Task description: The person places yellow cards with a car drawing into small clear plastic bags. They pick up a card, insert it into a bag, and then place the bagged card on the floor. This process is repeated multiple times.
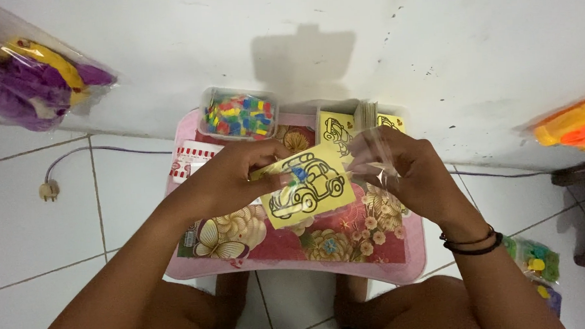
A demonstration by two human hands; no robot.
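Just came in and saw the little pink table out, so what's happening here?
A person sits on the floor at a small pink table. The left hand holds a yellow card with a car outline, while the right hand grips a clear plastic sleeve at the card's edge. Behind stand a tub of coloured pieces and a box of more yellow cards.

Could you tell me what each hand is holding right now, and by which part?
The left hand pinches the yellow car picture card at its left edge. The right hand holds a clear plastic sleeve near its opening, beside the card's right edge.
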